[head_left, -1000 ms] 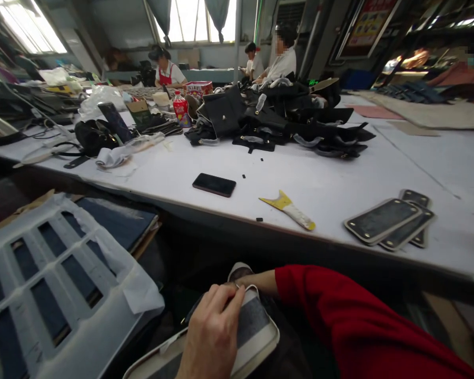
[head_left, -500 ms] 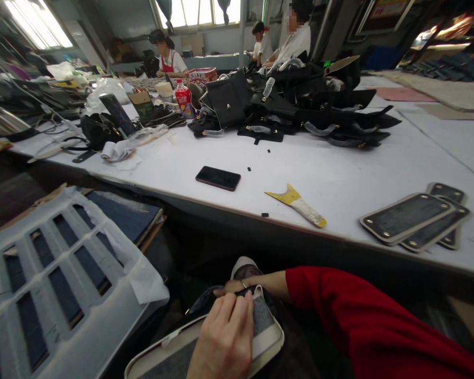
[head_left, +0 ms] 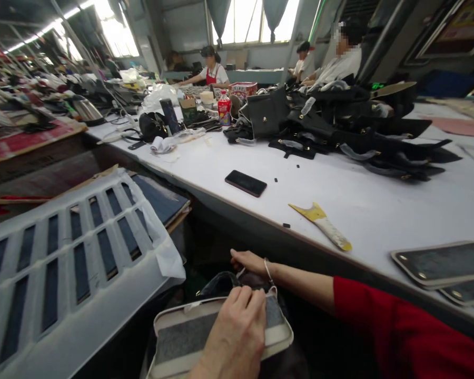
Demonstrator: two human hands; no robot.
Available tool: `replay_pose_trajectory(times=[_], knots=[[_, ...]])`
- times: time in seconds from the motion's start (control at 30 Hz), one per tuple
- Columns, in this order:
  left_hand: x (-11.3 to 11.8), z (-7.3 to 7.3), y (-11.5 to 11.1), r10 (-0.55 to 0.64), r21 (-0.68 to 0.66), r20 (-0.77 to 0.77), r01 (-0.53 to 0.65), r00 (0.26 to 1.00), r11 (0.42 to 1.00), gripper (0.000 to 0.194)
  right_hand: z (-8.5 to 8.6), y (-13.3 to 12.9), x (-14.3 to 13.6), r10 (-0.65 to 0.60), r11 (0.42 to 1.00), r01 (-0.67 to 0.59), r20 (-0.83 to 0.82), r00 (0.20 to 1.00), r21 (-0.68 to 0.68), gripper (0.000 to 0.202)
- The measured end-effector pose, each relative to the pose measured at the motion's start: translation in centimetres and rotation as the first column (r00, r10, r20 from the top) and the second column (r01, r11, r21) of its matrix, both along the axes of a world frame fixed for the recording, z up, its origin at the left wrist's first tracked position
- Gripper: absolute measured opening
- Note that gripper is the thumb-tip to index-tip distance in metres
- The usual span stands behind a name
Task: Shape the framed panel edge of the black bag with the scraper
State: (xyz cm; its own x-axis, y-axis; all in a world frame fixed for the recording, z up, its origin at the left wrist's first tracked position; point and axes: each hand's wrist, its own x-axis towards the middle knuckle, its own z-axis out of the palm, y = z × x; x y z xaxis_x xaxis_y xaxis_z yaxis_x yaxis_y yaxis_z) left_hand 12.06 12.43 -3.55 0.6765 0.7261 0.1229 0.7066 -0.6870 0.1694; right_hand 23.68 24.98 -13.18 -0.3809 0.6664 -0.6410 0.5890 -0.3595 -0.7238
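A flat panel point(head_left: 189, 334) with a grey face and a cream border lies across my lap at the bottom of the view. My left hand point(head_left: 237, 337) rests on it, fingers gripping its far edge. My right hand point(head_left: 247, 259), on a red-sleeved arm with a thin bracelet at the wrist, reaches left below the table edge. It lies over a dark bag point(head_left: 219, 284) behind the panel. What the right fingers hold is hidden.
On the white table point(head_left: 371, 205) lie a black phone point(head_left: 245, 183), a yellow scraper point(head_left: 319, 223), dark rimmed panels point(head_left: 442, 263) at right and a pile of black bags point(head_left: 339, 126). A white cut-out sheet point(head_left: 63, 263) covers dark strips at left. People sit at the far end.
The view has swung left and down. My right hand has come out from behind the panel and stretched left over the dark bag. My left hand stays on the panel's far edge.
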Motion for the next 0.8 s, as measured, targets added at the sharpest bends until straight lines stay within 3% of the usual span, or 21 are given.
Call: replay_pose_trajectory(times=[0.17, 0.33, 0.43, 0.5, 0.57, 0.63, 0.67, 0.7, 0.8], knots=[[0.6, -0.9, -1.3, 0.103, 0.087, 0.105, -0.113, 0.989, 0.99, 0.032, 5.0, -0.9, -1.9, 0.083, 0.996, -0.082, -0.034, 0.996, 0.042, 0.057], [0.2, -1.5, -2.2, 0.149, -0.001, 0.269, -0.155, 0.952, 0.988, 0.029, 6.0, -2.7, -3.8, 0.282, 0.941, -0.306, 0.166, 0.945, 0.144, 0.059], [-2.2, -0.5, -2.8, 0.171, -0.121, 0.497, -0.127, 0.851, 0.984, 0.027, 6.1, -3.0, -4.0, 0.381, 0.873, -0.437, 0.259, 0.888, 0.215, 0.063], [-5.2, 0.2, -3.0, 0.3, -0.232, 0.645, -0.194, 0.703, 0.953, 0.027, 6.3, -3.1, -4.0, 0.453, 0.809, -0.529, 0.302, 0.839, 0.255, 0.047], [-9.1, -0.1, -2.7, 0.552, -0.436, 0.674, -0.338, 0.492, 0.834, 0.026, 6.6, -3.1, -3.9, 0.523, 0.738, -0.614, 0.337, 0.783, 0.281, 0.046], [-12.8, -1.7, -2.0, 0.789, -0.655, 0.559, -0.448, 0.256, 0.609, 0.033, 6.8, -3.2, -3.9, 0.566, 0.681, -0.671, 0.371, 0.736, 0.292, 0.062], [-14.3, -2.9, -1.5, 0.872, -0.766, 0.451, -0.421, 0.189, 0.487, 0.039, 6.8, -3.2, -4.0, 0.575, 0.664, -0.688, 0.389, 0.72, 0.293, 0.056], [-15.4, -4.3, -1.1, 0.924, -0.868, 0.333, -0.321, 0.186, 0.378, 0.044, 6.8, -3.2, -4.0, 0.578, 0.653, -0.699, 0.404, 0.709, 0.293, 0.048], [-16.4, -8.8, 0.0, 0.943, -0.974, 0.174, -0.089, 0.284, 0.207, 0.046, 6.8, -3.3, -4.3, 0.573, 0.64, -0.708, 0.429, 0.698, 0.297, 0.037]])
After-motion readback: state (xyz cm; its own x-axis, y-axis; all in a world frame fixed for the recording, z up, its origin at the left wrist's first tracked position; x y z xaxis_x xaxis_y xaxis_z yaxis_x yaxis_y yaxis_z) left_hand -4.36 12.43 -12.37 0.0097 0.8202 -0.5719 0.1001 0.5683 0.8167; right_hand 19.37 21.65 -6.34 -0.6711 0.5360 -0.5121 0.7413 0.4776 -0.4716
